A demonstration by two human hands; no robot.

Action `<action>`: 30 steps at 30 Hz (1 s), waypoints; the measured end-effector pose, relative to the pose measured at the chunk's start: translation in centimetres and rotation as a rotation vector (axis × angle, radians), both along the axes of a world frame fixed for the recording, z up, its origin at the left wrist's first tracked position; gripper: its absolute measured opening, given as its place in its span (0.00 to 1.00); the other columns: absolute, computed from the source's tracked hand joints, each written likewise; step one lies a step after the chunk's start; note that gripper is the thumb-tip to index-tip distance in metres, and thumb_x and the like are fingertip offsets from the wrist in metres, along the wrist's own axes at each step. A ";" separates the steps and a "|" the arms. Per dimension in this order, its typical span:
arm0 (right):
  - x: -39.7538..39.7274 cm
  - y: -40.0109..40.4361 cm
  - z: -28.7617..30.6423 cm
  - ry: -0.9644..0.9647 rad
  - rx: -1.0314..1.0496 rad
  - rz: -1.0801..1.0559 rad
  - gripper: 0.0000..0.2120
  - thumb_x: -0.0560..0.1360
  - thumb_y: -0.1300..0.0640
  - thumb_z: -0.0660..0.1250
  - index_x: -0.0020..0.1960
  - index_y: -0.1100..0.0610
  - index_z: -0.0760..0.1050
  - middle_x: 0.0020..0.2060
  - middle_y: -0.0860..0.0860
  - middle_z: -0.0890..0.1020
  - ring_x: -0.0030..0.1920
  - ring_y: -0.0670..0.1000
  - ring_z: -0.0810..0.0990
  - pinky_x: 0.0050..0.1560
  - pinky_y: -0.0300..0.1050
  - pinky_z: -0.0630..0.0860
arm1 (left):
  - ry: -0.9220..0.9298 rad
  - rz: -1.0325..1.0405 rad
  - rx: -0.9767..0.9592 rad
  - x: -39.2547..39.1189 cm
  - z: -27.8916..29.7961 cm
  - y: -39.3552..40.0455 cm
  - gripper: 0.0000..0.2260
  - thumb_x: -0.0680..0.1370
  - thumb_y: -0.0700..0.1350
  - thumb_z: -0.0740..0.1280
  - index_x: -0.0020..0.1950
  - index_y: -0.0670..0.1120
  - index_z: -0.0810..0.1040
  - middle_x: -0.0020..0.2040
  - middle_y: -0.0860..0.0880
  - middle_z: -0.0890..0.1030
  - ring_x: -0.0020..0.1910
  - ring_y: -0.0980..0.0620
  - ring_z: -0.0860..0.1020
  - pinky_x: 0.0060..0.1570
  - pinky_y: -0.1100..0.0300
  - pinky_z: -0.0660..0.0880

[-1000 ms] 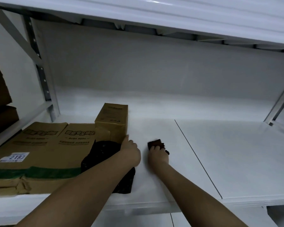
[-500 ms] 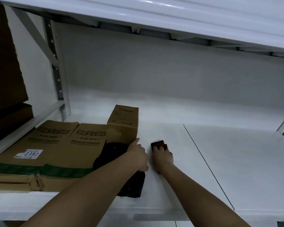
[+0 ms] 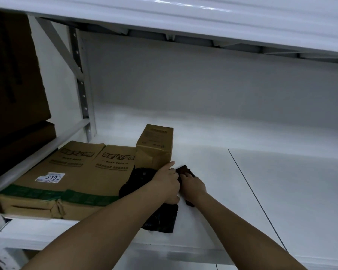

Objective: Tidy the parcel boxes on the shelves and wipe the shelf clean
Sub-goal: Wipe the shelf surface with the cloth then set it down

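Two flat brown parcel boxes (image 3: 70, 172) with green tape lie side by side at the left of the white shelf (image 3: 281, 191). A small upright brown box (image 3: 154, 147) stands behind them, to their right. A black plastic parcel bag (image 3: 158, 219) lies in front of that box. My left hand (image 3: 167, 184) rests on the bag, fingers against the small box's lower right corner. My right hand (image 3: 193, 185) presses a dark brown cloth (image 3: 183, 169) flat on the shelf, right beside my left hand.
A white upright post (image 3: 82, 84) and diagonal brace stand at the left. Dark cardboard boxes (image 3: 14, 78) fill the neighbouring bay on the left. An upper shelf (image 3: 203, 20) hangs low overhead. A seam (image 3: 258, 199) splits the shelf boards.
My right hand has slid the cloth leftward until it meets my left hand. The view has shifted left, bringing the dark boxes at the left further in.
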State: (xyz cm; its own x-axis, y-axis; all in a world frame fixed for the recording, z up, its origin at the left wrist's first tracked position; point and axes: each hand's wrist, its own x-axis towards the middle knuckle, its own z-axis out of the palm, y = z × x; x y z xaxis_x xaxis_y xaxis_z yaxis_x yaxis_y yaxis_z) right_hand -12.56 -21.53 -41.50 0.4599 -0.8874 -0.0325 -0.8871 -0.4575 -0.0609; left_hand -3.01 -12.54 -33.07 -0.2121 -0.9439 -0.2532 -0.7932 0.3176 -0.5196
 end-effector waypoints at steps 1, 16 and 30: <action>0.1 0.0 -0.3 0.004 0.000 0.085 0.18 0.80 0.58 0.57 0.69 0.57 0.67 0.67 0.55 0.71 0.63 0.57 0.73 0.59 0.49 0.70 | -0.010 -0.010 -0.009 0.0 0.2 0.1 0.25 0.81 0.58 0.51 0.68 0.43 0.73 0.72 0.42 0.67 0.74 0.46 0.59 0.73 0.49 0.35; -2.5 2.9 0.1 -0.038 -0.112 0.255 0.20 0.81 0.59 0.55 0.73 0.55 0.65 0.69 0.54 0.70 0.61 0.59 0.73 0.55 0.49 0.71 | -0.122 -0.026 -0.092 -0.3 -0.2 -0.5 0.16 0.83 0.48 0.54 0.66 0.45 0.74 0.72 0.43 0.67 0.72 0.45 0.61 0.74 0.48 0.39; -4.6 3.9 -0.6 -0.036 -0.191 0.197 0.23 0.79 0.60 0.59 0.74 0.55 0.64 0.71 0.51 0.69 0.61 0.58 0.74 0.53 0.46 0.75 | -0.064 -0.014 -0.127 -1.2 -0.6 -0.8 0.14 0.82 0.44 0.55 0.64 0.44 0.75 0.70 0.43 0.68 0.71 0.44 0.62 0.75 0.47 0.39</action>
State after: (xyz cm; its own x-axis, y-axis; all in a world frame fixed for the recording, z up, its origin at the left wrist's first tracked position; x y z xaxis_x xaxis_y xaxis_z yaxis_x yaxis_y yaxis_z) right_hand -17.11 -17.67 -42.08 0.6224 -0.7689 0.1461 -0.7784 -0.6277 0.0126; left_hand -4.18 -13.34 -33.68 -0.2127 -0.9663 -0.1450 -0.7530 0.2566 -0.6058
